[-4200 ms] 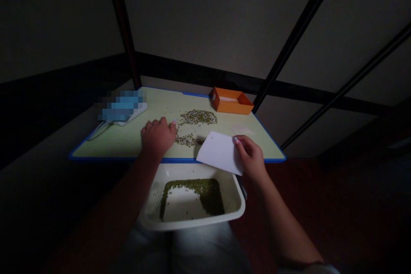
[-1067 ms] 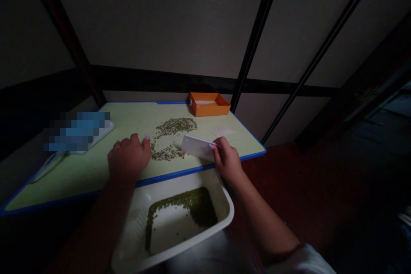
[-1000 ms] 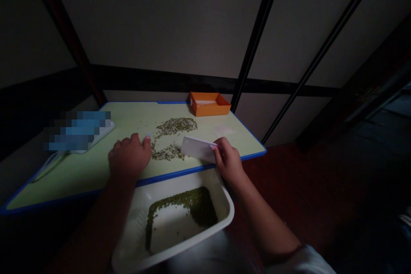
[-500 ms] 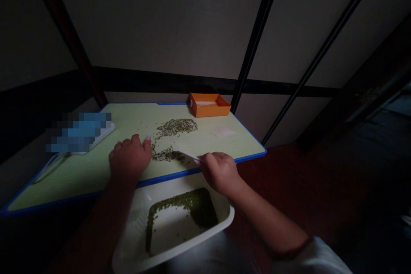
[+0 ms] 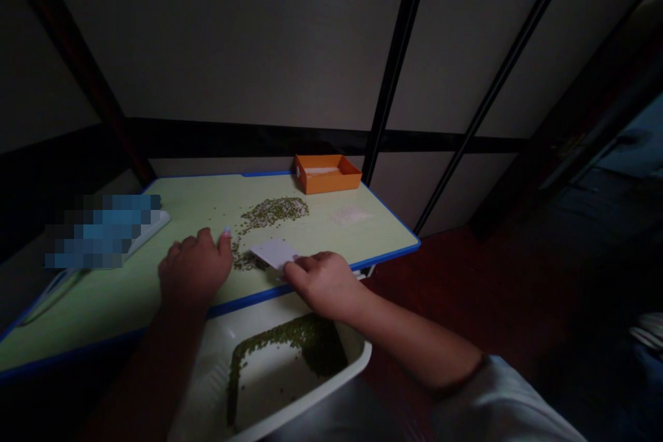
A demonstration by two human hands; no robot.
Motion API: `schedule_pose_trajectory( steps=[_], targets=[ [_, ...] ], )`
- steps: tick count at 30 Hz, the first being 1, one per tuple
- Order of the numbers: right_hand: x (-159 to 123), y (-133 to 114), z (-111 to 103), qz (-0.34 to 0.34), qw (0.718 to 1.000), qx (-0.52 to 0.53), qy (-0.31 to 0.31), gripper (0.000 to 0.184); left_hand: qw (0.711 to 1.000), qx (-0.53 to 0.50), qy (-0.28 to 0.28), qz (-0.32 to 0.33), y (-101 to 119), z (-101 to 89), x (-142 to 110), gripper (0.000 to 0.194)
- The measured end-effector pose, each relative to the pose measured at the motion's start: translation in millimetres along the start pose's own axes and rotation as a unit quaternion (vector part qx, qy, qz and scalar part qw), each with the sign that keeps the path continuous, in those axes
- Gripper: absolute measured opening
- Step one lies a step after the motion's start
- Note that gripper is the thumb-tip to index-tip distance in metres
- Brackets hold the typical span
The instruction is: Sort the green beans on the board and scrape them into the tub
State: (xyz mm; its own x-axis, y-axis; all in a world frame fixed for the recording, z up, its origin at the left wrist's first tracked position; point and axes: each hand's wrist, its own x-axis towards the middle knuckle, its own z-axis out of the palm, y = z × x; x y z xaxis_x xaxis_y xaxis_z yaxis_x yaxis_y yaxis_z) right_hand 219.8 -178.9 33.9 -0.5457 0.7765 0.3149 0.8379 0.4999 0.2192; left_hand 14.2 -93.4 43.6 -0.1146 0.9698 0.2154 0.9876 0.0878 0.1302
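Observation:
My right hand (image 5: 326, 283) pinches a thin white card (image 5: 274, 253) between thumb and fingers. The card is tilted over a small pile of green beans (image 5: 243, 260) near the table's front edge and hides part of it. My left hand (image 5: 197, 266) lies on the table just left of that pile, thumb held apart from the fingers, with nothing visible in it. Something pale shows at the thumb tip. Farther back spreads a larger patch of green beans mixed with pale grains (image 5: 277, 213). Below the edge, a white basin (image 5: 362, 359) holds many green beans.
An orange open box (image 5: 331, 183) stands at the table's back right corner. Pale grains (image 5: 351, 215) lie in front of it. On the left is a blurred-out device (image 5: 111, 231) with a cable. The pale green table (image 5: 129, 290) has a blue rim.
My right hand has moved left and turned the card, so its flat face now shows over the near pile. The left hand stays beside the beans; the whole view has shifted slightly.

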Motion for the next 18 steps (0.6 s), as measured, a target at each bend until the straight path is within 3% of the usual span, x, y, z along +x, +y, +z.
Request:
schedule_pose_trajectory(
  steps=[11, 18],
  targets=[
    [-13.0, -2.7, -4.6, 0.005, 1.0, 0.017, -0.009, 0.016, 1.0, 0.001, -0.002, -0.005, -1.2, 1.7, 1.6, 0.064],
    [-5.6, -4.0, -8.0, 0.039, 0.998, 0.016, -0.037, 0.015, 1.0, 0.015, 0.014, -0.006, -2.2, 5.2, -0.3, 0.065]
  ],
)
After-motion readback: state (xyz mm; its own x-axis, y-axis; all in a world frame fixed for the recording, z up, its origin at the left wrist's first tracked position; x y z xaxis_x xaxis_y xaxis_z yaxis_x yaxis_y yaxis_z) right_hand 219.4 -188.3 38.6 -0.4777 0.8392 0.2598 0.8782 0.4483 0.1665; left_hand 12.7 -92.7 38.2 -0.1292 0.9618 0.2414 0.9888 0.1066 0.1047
